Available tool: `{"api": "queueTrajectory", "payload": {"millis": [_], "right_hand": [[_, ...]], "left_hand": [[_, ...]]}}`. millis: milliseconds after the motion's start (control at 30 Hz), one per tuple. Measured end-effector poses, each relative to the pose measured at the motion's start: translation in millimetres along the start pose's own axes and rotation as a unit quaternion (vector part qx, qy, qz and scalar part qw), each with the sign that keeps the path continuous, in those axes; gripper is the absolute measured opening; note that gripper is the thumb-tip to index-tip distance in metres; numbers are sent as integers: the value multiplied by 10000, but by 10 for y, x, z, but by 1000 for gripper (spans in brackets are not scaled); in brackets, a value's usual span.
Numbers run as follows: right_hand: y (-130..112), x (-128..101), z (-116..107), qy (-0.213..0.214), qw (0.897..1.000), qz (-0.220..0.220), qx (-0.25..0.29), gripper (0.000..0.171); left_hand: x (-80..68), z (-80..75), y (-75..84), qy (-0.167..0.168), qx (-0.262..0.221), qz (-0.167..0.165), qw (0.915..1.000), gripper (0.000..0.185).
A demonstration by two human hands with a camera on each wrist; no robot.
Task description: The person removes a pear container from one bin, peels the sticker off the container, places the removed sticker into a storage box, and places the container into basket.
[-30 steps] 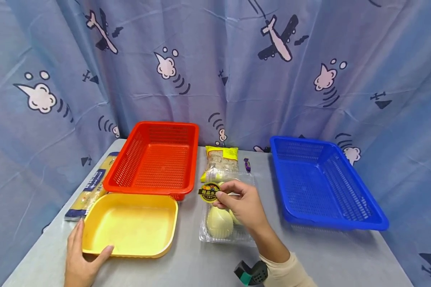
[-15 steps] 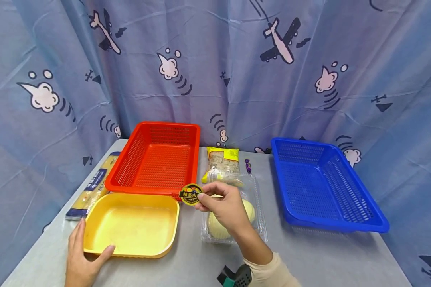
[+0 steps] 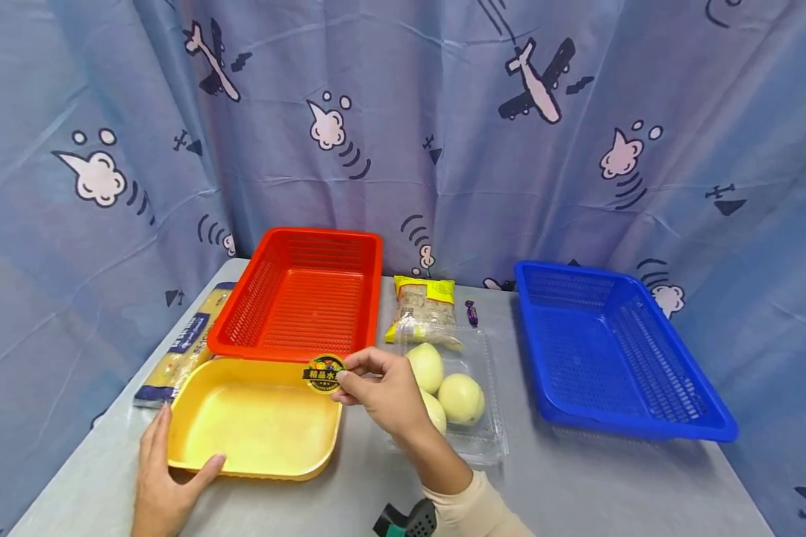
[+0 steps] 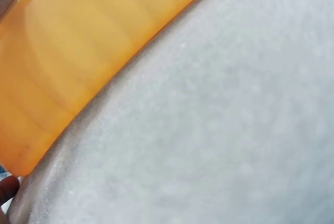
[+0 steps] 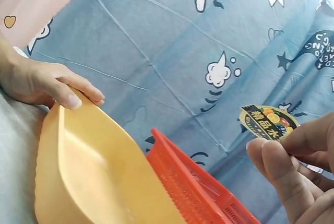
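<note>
Since a second ago the right hand point(image 3: 383, 388) has carried the round black-and-yellow fruit sticker point(image 3: 325, 373) leftward, off the clear plastic clamshell of pale fruit point(image 3: 490, 418). The left hand point(image 3: 164, 485) grips the shallow yellow plastic tray point(image 3: 255, 466) by its near corner, best kept steady. The sticker, pinched at the right fingertips point(image 5: 271, 156), hovers over the tray's right rim.

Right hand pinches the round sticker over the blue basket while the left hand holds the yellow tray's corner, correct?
Not quite. In the head view the right hand pinches the sticker over the yellow tray, not the blue basket. The left hand does hold the tray's corner.
</note>
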State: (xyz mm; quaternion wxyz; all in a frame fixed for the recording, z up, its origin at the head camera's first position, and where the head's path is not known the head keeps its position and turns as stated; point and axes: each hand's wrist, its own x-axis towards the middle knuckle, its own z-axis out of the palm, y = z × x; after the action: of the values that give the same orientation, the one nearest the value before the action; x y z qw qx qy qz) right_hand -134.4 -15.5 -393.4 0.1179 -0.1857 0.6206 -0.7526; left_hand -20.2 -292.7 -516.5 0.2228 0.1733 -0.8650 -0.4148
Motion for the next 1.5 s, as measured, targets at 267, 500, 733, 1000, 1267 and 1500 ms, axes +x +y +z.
{"api": "queueTrajectory", "payload": {"millis": [267, 500, 733, 1000, 1267, 1500], "right_hand": [[68, 90, 161, -130, 9999, 75, 57, 12], [130, 173, 340, -130, 9995, 269, 131, 10], [230, 238, 494, -85, 9987, 417, 283, 9], [389, 322, 647, -70, 9972, 717, 215, 9], [541, 371, 784, 54, 9947, 1015, -142, 9], [658, 419, 899, 296, 9881, 1414, -534, 12]], "left_hand": [[-2, 7, 21, -30, 12, -35, 10000, 110], [-9, 7, 18, -38, 13, -69, 10000, 110], [-2, 3, -4, -51, -23, 21, 10000, 111], [17, 1, -45, -7, -89, 174, 9998, 112], [6, 15, -49, 48, -119, 278, 9995, 111], [-3, 13, -63, 148, -223, 436, 9987, 111]]}}
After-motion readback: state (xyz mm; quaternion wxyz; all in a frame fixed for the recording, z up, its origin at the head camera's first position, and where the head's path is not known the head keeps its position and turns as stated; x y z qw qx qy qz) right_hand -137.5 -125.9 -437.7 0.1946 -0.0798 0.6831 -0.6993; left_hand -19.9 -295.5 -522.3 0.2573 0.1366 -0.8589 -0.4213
